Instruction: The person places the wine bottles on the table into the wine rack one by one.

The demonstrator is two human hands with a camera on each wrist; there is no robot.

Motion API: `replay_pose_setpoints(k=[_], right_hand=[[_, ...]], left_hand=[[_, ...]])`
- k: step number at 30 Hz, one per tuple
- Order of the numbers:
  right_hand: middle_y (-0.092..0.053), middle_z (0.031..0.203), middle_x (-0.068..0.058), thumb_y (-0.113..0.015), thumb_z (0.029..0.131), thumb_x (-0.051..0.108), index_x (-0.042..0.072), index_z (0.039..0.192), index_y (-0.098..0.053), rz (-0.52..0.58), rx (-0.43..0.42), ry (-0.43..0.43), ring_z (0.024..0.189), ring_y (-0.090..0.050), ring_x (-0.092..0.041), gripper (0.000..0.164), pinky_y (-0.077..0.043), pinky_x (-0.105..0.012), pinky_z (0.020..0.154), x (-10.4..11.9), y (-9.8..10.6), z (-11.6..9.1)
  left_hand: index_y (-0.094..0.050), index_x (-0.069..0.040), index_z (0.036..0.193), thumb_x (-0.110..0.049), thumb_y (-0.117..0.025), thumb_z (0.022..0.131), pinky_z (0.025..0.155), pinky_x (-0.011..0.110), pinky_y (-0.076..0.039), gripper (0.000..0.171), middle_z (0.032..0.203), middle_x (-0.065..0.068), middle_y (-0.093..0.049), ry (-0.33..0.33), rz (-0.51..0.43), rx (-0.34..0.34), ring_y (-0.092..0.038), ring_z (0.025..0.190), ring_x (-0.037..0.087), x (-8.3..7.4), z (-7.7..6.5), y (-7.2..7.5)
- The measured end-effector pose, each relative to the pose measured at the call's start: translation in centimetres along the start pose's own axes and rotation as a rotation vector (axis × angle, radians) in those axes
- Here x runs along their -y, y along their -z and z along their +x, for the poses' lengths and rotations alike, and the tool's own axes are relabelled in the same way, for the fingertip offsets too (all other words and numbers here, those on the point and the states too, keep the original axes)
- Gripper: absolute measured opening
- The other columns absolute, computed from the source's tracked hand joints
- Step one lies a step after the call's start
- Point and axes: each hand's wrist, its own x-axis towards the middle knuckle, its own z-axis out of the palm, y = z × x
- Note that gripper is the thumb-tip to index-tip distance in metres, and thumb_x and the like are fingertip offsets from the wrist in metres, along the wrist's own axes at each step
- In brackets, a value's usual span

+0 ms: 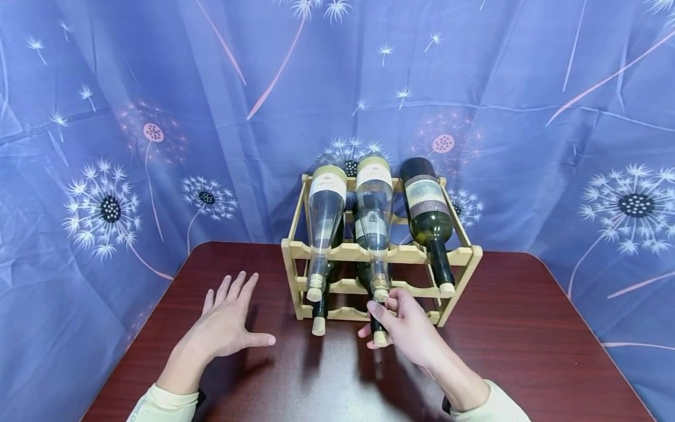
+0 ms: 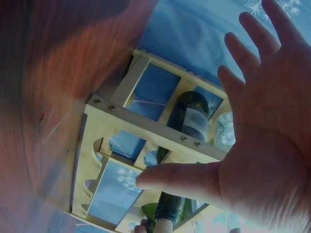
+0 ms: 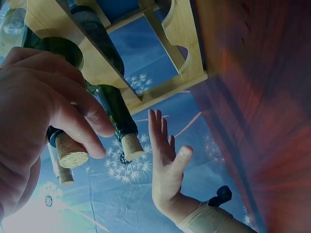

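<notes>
A wooden wine rack (image 1: 350,253) stands on the table with corked bottles lying in it, necks toward me. My right hand (image 1: 413,331) grips the neck of a dark green wine bottle (image 1: 375,326) in the row below the top, at the middle. The bottle's cork (image 3: 71,151) pokes out past the fingers in the right wrist view; most of its body is hidden behind the rack and upper bottles. Left of the rack, my left hand (image 1: 227,325) is held over the table with fingers spread and nothing in it.
Along the top row lie two clear bottles (image 1: 327,205) with pale labels and a dark bottle (image 1: 429,217) at the right. Another dark bottle (image 1: 320,308) sits lower left. Behind the reddish-brown table (image 1: 527,328) hangs a blue dandelion-print curtain (image 1: 506,70).
</notes>
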Motion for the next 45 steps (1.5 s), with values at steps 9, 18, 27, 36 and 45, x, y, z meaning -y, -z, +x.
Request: replay_pose_setpoints(k=[9,18,27,36,45], right_hand=[[-0.060,0.100,-0.021,-0.054,0.099,0.014,-0.002,0.119,-0.030,-0.014,-0.077,0.001,0.079,-0.069,-0.038,0.035,-0.055,-0.049,0.062,-0.6,0.3,1.4],[-0.063,0.096,-0.021,-0.054,0.099,0.014,-0.001,0.117,-0.030,-0.017,-0.084,0.015,0.077,-0.069,-0.038,0.034,-0.055,-0.049,0.061,-0.9,0.1,1.8],[-0.063,0.094,-0.020,-0.056,0.098,0.016,-0.001,0.116,-0.030,-0.018,-0.093,0.018,0.076,-0.069,-0.037,0.036,-0.055,-0.049,0.060,-1.1,0.0,1.8],[-0.067,0.092,-0.017,-0.059,0.096,0.018,0.002,0.115,-0.032,-0.038,-0.152,0.025,0.075,-0.069,-0.040,0.037,-0.055,-0.047,0.055,-1.7,-0.3,2.2],[-0.066,0.091,-0.017,-0.062,0.094,0.028,0.002,0.116,-0.033,-0.109,-0.187,0.046,0.062,-0.068,-0.036,0.044,-0.052,-0.050,0.046,-2.1,-0.4,2.4]], left_hand=[[-0.016,-0.013,0.154,-0.082,-0.068,0.055,0.103,0.069,-0.009,0.131,0.156,0.020,-0.016,0.002,-0.001,0.000,-0.008,0.141,0.047,0.0,0.1,0.0],[-0.016,-0.013,0.154,-0.081,-0.068,0.055,0.103,0.070,-0.009,0.131,0.156,0.021,-0.016,0.007,0.003,0.007,-0.008,0.140,0.047,0.0,0.1,0.1],[-0.016,-0.013,0.154,-0.083,-0.067,0.054,0.103,0.069,-0.009,0.132,0.156,0.020,-0.016,0.013,0.011,0.008,-0.009,0.140,0.047,0.1,0.1,0.1],[-0.016,-0.014,0.154,-0.084,-0.065,0.054,0.103,0.069,-0.010,0.132,0.156,0.020,-0.016,0.016,0.014,0.010,-0.009,0.140,0.047,0.2,0.0,0.0],[-0.016,-0.014,0.154,-0.085,-0.065,0.054,0.103,0.070,-0.009,0.132,0.156,0.020,-0.016,0.020,0.007,0.015,-0.009,0.140,0.047,0.3,0.1,-0.1]])
